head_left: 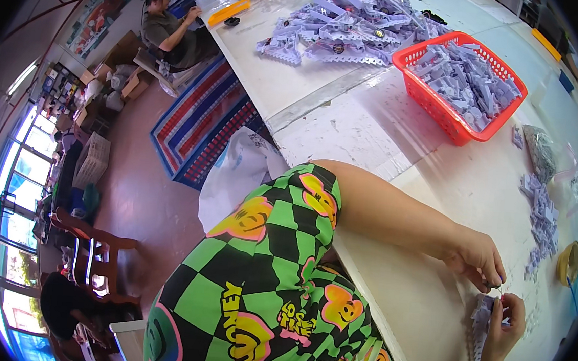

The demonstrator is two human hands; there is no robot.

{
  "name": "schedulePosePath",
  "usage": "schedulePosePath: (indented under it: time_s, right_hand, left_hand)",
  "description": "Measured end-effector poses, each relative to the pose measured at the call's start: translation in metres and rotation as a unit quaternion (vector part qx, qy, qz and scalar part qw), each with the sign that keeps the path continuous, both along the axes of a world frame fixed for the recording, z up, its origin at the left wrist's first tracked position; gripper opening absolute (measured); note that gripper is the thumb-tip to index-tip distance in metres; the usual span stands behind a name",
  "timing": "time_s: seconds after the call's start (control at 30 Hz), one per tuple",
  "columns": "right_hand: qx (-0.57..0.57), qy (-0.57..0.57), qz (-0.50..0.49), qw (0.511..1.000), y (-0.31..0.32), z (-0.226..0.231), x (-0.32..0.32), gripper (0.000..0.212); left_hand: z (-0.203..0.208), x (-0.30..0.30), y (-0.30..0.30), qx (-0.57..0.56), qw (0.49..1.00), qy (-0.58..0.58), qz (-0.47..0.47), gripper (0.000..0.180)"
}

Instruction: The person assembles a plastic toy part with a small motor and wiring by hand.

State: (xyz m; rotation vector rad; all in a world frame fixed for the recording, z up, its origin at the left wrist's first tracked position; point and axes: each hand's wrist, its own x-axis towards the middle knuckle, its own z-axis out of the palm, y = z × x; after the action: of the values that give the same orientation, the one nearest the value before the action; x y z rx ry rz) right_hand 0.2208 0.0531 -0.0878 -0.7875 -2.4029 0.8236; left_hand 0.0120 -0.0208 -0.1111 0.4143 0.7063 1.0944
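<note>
My left hand (pixel 476 260) reaches across the tabletop with its fingers pinched together. A tiny item, perhaps a thin pin or wire, shows at its fingertips, but I cannot make out what it is. Just below, my right hand (pixel 507 326) is closed with thumb and fingers on a grey plastic piece with a toothed edge (pixel 480 328). The fingertips of both hands meet close together at the upper end of this piece.
A red perforated basket (pixel 457 131) holds small grey plastic parts. Behind it lies a heap of grey toothed pieces (pixel 355 29). Loose grey parts (pixel 541 214), a clear bag (pixel 541 151) and a yellowish bowl (pixel 568 262) stand farther right. A person (pixel 168 28) sits at the table's far left.
</note>
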Motion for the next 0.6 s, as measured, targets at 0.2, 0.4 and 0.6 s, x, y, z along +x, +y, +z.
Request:
schedulePosePath:
  time_s: [0.2, 0.4, 0.6]
  right_hand:
    - [-0.02, -0.029, 0.007, 0.999, 0.004, 0.005, 0.001, 0.008]
    - [-0.014, -0.003, 0.015, 1.0, 0.005, -0.001, -0.002, 0.009]
    - [0.004, -0.028, -0.014, 1.0, 0.008, 0.002, 0.023, 0.007]
  left_hand:
    - [-0.001, -0.003, 0.004, 0.006, 1.0, -0.01, 0.003, 0.023]
    - [-0.006, -0.002, 0.004, 0.0, 1.0, -0.017, 0.014, 0.022]
    - [-0.007, 0.015, 0.016, 0.011, 1.0, -0.025, -0.013, 0.025]
